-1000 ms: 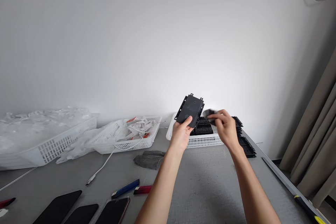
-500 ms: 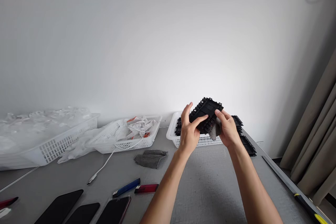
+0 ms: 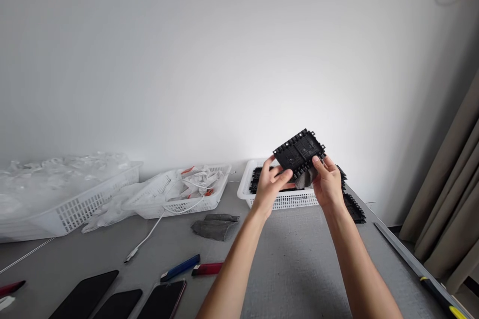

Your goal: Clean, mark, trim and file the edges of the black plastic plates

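A black ribbed plastic panel [image 3: 299,152] is raised above the table, ribbed side toward me, tilted. My left hand [image 3: 270,187] pinches its lower left edge. My right hand [image 3: 327,183] grips its lower right edge and also holds a grey cloth [image 3: 305,178] bunched under the panel. Just behind the hands sits a white basket [image 3: 284,199] filled with more black panels.
More black panels [image 3: 354,207] lie right of the basket. Another grey cloth [image 3: 216,227] lies mid-table. White baskets with cables [image 3: 187,192] and clear bags [image 3: 63,194] stand at left. Phones [image 3: 119,301], blue and red lighters [image 3: 192,268] lie near me. A curtain [image 3: 449,209] hangs right.
The panel was held by my left hand alone, flat side toward me; it has been flipped to its ribbed side and my right hand with the cloth has come onto it.
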`<state>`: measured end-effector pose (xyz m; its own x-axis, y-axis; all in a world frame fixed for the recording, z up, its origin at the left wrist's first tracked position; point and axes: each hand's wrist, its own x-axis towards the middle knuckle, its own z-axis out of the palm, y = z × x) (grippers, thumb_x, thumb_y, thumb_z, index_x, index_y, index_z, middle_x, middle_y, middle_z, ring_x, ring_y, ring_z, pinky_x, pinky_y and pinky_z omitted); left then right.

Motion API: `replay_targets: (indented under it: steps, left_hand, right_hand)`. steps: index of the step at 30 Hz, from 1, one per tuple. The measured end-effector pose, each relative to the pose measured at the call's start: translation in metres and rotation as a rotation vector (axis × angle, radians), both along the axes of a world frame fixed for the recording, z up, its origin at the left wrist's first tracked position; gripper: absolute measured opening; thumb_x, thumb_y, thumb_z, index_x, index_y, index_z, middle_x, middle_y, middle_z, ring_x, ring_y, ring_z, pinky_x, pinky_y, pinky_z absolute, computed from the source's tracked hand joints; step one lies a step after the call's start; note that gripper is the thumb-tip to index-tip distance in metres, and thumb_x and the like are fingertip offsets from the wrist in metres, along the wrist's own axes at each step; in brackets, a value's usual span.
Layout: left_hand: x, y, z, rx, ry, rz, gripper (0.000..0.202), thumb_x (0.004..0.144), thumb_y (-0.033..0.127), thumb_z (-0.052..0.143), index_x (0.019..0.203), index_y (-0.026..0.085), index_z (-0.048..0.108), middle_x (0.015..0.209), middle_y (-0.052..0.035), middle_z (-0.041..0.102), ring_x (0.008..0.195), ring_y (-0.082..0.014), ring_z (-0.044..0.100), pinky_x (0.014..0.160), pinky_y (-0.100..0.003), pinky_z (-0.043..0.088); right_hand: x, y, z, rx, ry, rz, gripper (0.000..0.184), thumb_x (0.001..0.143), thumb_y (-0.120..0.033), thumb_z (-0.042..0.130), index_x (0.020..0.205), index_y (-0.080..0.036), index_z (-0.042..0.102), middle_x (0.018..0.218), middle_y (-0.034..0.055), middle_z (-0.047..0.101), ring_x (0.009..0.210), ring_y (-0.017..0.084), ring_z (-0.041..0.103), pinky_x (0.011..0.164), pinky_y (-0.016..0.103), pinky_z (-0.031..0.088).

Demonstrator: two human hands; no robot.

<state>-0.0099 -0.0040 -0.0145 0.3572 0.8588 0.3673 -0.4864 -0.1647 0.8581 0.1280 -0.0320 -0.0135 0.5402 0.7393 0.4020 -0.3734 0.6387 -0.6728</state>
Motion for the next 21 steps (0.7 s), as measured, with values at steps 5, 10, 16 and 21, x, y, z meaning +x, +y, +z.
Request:
replay_targets:
  steps: [5, 10, 16, 21]
  left_hand:
    - [0.005, 0.000, -0.004, 0.042, 0.047, 0.121, 0.054, 0.070, 0.027, 0.083, 0.111, 0.022, 0.049, 0.092, -0.0049, 0.073, 0.072, -0.0146, 0.066, 0.058, -0.021, 0.046]
    - [-0.007, 0.013, -0.001, 0.063, 0.013, 0.172, 0.039, 0.070, 0.027, 0.081, 0.104, 0.021, 0.063, 0.077, -0.0012, 0.070, 0.070, -0.0136, 0.063, 0.070, -0.024, 0.046]
    - [-0.011, 0.018, 0.001, 0.137, -0.017, 0.262, 0.030, 0.072, 0.034, 0.079, 0.096, 0.018, 0.070, 0.066, 0.0016, 0.062, 0.060, -0.0108, 0.054, 0.062, -0.022, 0.042]
    - [-0.007, 0.024, -0.007, 0.081, -0.115, 0.353, 0.034, 0.075, 0.050, 0.076, 0.088, 0.020, 0.069, 0.086, -0.0016, 0.069, 0.072, -0.0121, 0.059, 0.061, -0.020, 0.043]
  right_hand:
    - [0.000, 0.007, -0.006, -0.061, -0.012, 0.044, 0.036, 0.069, -0.043, 0.081, 0.095, -0.020, 0.071, 0.096, 0.0031, 0.073, 0.079, 0.017, 0.067, 0.064, 0.027, 0.054]
    - [0.010, 0.011, -0.007, -0.153, 0.074, -0.177, 0.051, 0.072, -0.059, 0.072, 0.109, -0.023, 0.072, 0.119, 0.0065, 0.068, 0.101, 0.022, 0.066, 0.073, 0.032, 0.058]
    - [0.017, 0.002, -0.001, -0.234, -0.179, -0.151, 0.049, 0.069, -0.053, 0.076, 0.105, -0.020, 0.075, 0.092, 0.0049, 0.073, 0.079, 0.018, 0.067, 0.063, 0.029, 0.056]
    - [0.012, 0.001, -0.004, -0.227, -0.350, 0.030, 0.040, 0.067, -0.045, 0.080, 0.096, -0.018, 0.077, 0.081, 0.0032, 0.072, 0.063, 0.014, 0.061, 0.056, 0.028, 0.056]
